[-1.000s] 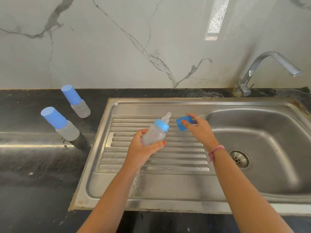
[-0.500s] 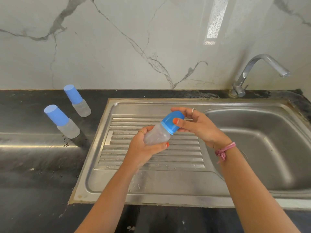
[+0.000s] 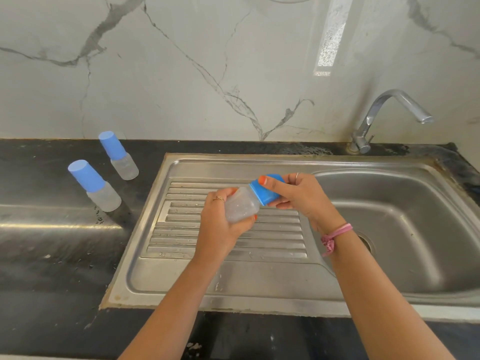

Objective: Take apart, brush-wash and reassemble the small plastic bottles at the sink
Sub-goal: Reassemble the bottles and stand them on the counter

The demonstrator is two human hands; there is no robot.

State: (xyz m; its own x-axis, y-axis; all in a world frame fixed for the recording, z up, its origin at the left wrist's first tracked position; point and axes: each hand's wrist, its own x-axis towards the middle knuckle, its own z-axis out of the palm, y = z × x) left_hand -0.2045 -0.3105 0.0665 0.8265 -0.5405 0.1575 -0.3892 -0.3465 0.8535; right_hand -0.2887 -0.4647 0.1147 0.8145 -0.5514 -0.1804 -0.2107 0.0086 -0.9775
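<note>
In the head view, the left hand point(image 3: 220, 224) is wrapping its fingers point(image 3: 219, 201) around the clear body of the small plastic bottle point(image 3: 241, 206), holding it tilted over the ribbed drainboard of the sink point(image 3: 233, 276), while the right hand point(image 3: 301, 196) is gripping the blue cap point(image 3: 266, 192) with thumb and fingers curled round it. To seat the cap well, the left hand should be holding the body steady and the right pushing straight along the bottle's axis, not at a slant, until it sits flush. Two more capped bottles point(image 3: 96, 185) are standing at the far left on the dark desk point(image 3: 52, 255). A second ago the cap was apart from the bottle, the teat bare; now it is covering the top.
</note>
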